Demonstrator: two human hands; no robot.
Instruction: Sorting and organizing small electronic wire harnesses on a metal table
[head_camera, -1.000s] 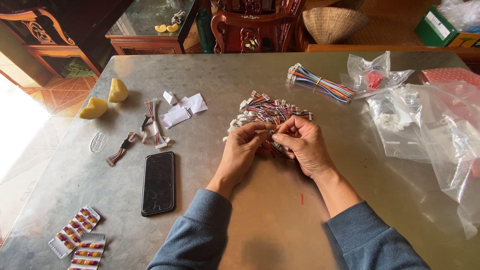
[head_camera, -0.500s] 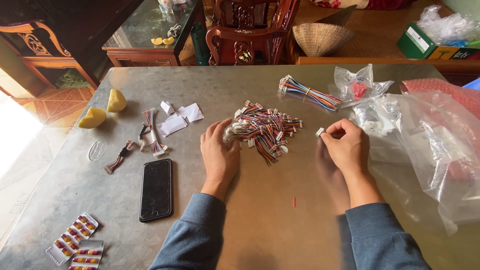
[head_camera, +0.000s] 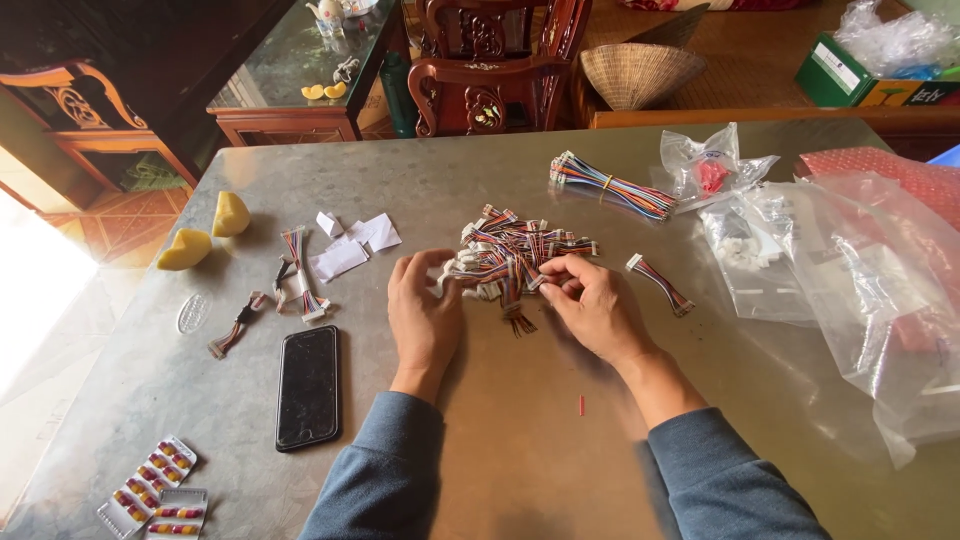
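Both my hands pinch into the tangled pile of multicoloured connector wires (head_camera: 520, 255), desk centre: left hand (head_camera: 425, 310), right hand (head_camera: 590, 305) half-curled. Risk: snagged neighbours dragging out, scattering.

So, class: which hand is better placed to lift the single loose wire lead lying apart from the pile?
Probably the right hand: the single lead lies just beyond it, while the left hand sits across the wire pile.
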